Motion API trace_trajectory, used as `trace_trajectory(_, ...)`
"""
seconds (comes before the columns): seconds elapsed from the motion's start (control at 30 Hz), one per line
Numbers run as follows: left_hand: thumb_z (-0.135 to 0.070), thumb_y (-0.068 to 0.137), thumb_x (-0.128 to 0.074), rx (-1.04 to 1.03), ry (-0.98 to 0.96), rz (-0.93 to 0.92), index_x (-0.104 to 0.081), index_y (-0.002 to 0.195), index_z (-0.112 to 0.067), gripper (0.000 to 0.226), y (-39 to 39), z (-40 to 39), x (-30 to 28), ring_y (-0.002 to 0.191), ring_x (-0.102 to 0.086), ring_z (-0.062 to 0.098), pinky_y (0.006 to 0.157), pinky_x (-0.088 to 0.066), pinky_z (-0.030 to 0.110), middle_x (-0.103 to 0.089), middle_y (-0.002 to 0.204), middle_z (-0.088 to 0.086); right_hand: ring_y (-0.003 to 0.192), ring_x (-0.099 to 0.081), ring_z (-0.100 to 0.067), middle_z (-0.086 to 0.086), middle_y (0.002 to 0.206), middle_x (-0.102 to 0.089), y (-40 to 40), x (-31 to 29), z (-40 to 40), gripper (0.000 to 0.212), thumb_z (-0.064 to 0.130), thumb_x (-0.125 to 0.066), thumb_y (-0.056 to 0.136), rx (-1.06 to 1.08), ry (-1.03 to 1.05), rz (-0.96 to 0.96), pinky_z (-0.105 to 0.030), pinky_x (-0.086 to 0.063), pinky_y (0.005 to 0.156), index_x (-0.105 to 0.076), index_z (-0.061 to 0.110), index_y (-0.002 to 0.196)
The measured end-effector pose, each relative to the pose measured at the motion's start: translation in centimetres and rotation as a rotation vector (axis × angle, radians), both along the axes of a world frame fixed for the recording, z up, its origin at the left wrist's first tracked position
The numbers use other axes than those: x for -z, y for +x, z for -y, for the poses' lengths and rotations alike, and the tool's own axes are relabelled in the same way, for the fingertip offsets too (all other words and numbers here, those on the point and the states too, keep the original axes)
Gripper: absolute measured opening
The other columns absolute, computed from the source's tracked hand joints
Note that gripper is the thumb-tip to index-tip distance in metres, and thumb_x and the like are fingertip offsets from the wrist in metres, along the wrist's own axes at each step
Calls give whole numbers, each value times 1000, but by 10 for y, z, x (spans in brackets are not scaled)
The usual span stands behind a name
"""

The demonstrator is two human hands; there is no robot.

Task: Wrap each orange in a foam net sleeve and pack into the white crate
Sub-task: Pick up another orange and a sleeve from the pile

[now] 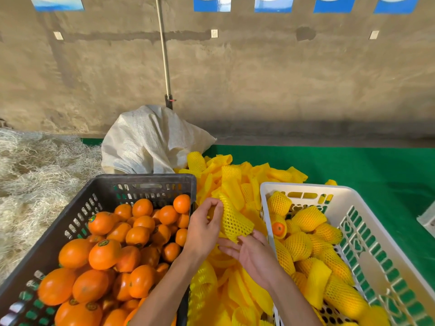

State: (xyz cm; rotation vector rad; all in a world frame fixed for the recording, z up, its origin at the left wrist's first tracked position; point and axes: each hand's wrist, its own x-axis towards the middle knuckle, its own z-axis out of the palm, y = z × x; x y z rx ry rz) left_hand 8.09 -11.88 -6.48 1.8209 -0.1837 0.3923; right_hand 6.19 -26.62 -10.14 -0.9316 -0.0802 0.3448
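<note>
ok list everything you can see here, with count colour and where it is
black crate: one, black, lower left
oranges: many, orange, unwrapped, heaped in the black crate
white crate: one, white, lower right
wrapped oranges: many, in yellow net, in the white crate
loose foam net sleeves: a large pile, yellow, between the two crates
held foam net sleeve: one, yellow, above the pile
woven sack: one, off-white, behind the black crate
straw: a heap, pale, far left
green mat: one, green, under the crates
left hand: pinches the held sleeve's upper end
right hand: fingers at the sleeve's lower edge
</note>
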Motion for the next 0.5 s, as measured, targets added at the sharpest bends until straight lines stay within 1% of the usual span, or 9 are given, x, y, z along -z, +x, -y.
trace_trajectory(0.03,-30,109,-49,46,-10,-15,-59,90,-13,27,-1,1,-1,63,-45,14,58,-38,28,-53,71,-2,82,-74,-34,-18,105,-75,0,0,1,29,-6,-41,102,57,-29,-35,-42,-61,76,-59,3,123)
trace_trajectory(0.1,-24,110,-48,143,-31,-53,-53,87,-8,28,-5,2,-5,62,-36,4,59,-33,18,-42,67,-13,53,-63,-20,-14,69,-66,2,2,7,29,-13,-35,99,160,-148,-48,-36,-60,63,-60,-1,108)
trace_trajectory(0.13,-20,109,-48,186,-41,-68,-52,87,-8,26,-6,3,-7,64,-35,3,61,-33,17,-41,69,-16,49,-59,-18,-13,65,-63,1,0,6,29,-12,-34,98,185,-188,-33,-35,-59,61,-60,-2,107)
trace_trajectory(0.2,-16,108,-50,244,-53,-73,-53,91,-8,19,-9,4,-9,70,-40,7,65,-36,20,-46,74,-9,58,-66,-22,-16,85,-72,0,-6,3,23,1,-43,103,160,-162,-7,-39,-59,67,-62,2,116)
trace_trajectory(0.27,-18,105,-49,281,-78,-58,-57,99,-1,20,-10,6,-10,79,-49,20,72,-42,31,-55,86,15,69,-71,-26,-17,102,-74,-3,-10,0,33,21,-50,100,75,-119,4,-41,-59,72,-61,6,126)
trace_trajectory(0.33,-20,105,-47,257,-95,-38,-57,100,-1,23,-10,6,-9,82,-51,30,74,-44,38,-56,92,21,61,-68,-23,-17,83,-72,-3,-11,1,29,15,-50,101,64,-145,-14,-39,-59,69,-57,3,127)
trace_trajectory(0.4,-21,104,-47,186,-73,-1,-54,89,-12,19,-11,5,-8,70,-43,19,64,-38,27,-49,77,4,47,-57,-19,-13,58,-57,-4,-7,4,25,-6,-42,100,96,-148,-38,-36,-58,64,-53,-1,122)
trace_trajectory(0.43,-21,104,-48,157,-65,12,-51,86,-14,20,-9,5,-7,68,-40,12,63,-35,23,-46,74,1,46,-54,-18,-12,56,-54,-4,-7,5,27,-11,-40,98,98,-129,-47,-36,-58,62,-53,-2,119)
trace_trajectory(0.5,-22,104,-49,140,-73,16,-52,89,-9,20,-6,5,-4,71,-44,12,64,-38,25,-50,78,7,49,-55,-17,-12,64,-58,-6,-12,4,23,-7,-51,97,47,-26,-54,-39,-59,65,-56,1,118)
